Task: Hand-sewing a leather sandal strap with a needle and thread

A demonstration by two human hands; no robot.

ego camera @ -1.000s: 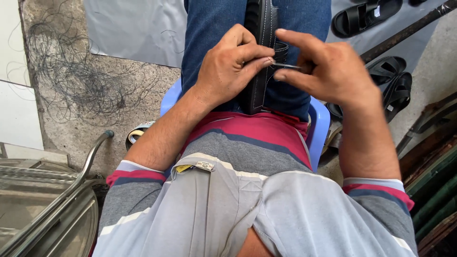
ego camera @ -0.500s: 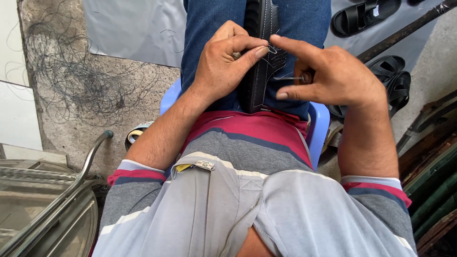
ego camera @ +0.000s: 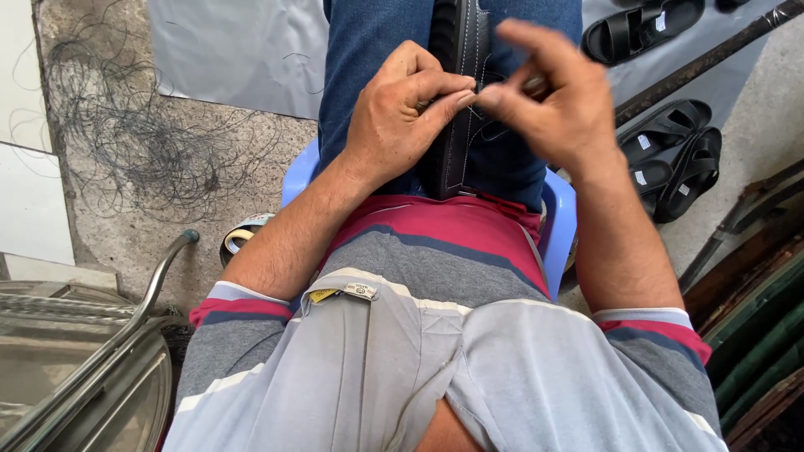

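1. Head view: the left hand point(ego camera: 402, 117) lies on a black sandal point(ego camera: 459, 100) clamped between the knees, its fingers curled and pinching the sandal's stitched edge at thumb and forefinger.
2. The right hand point(ego camera: 557, 105) meets those fingertips from the other side, thumb and forefinger pinched on something too small and blurred to tell; the other fingers fan upward.
3. The sandal runs lengthwise away from the body, its near end just below the fingers at the shirt hem, its far end past the picture's top edge.
4. Beyond the right hand's knuckles, more black sandals point(ego camera: 670, 159) and a dark rod point(ego camera: 712, 54) crowd the floor.
5. Beyond the left hand's knuckles lie a tangle of thread point(ego camera: 142, 142) and a metal rail point(ego camera: 126, 326), well apart.
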